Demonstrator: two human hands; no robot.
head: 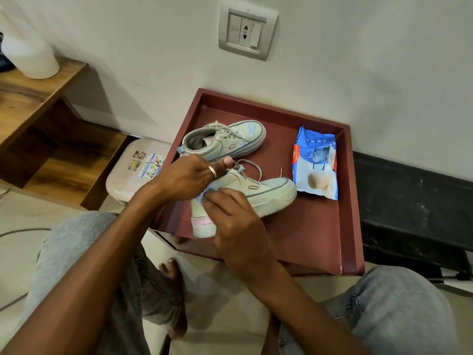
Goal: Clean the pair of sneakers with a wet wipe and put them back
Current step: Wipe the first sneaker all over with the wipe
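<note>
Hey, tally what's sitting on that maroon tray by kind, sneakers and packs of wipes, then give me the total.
Sneakers: 2, the far sneaker and the near sneaker
Wipe packs: 1, the wipe pack
Total: 3

I read the near sneaker point(258, 194) as pale mint-grey with a grey-blue line round the toe, a pink band at the heel and an off-white sole. The far sneaker point(225, 140) is the same mint-grey, with blue scribbled markings on its side. The tray point(307, 226) is maroon, the wipes pack point(316, 162) bright blue with white patches, the wipe point(204, 194) light blue, my jeans point(399, 311) faded grey-blue, the ring point(213, 172) silver, and the shelf point(30, 90) brown wood grain.
</note>
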